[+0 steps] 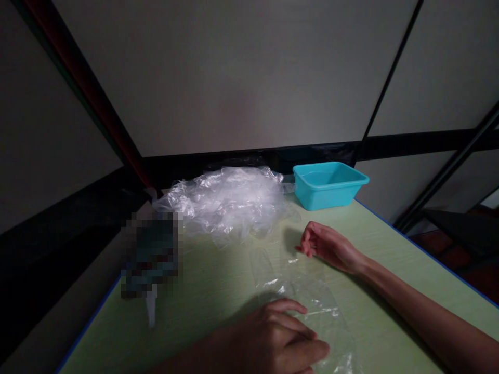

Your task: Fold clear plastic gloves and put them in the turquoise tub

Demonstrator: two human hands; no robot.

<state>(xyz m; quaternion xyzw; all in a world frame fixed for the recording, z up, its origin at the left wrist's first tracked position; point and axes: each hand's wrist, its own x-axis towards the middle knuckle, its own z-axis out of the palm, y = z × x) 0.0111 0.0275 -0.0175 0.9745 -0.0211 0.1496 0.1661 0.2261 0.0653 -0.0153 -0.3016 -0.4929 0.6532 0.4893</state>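
A clear plastic glove [307, 298] lies flat on the pale green table [218, 270]. My left hand [280, 337] rests on its near end, fingers stretched out flat, pressing it down. My right hand [327, 244] lies on the table at the glove's far end, with its fingers curled and pinched at the plastic edge. A heap of crumpled clear plastic gloves [226, 200] sits at the back of the table, beyond both hands.
A turquoise plastic tub [329, 184] stands at the far right corner of the table. A pixelated dark object [152, 254] sits at the left edge. The table has a blue rim, with a dark frame and wall panels behind it.
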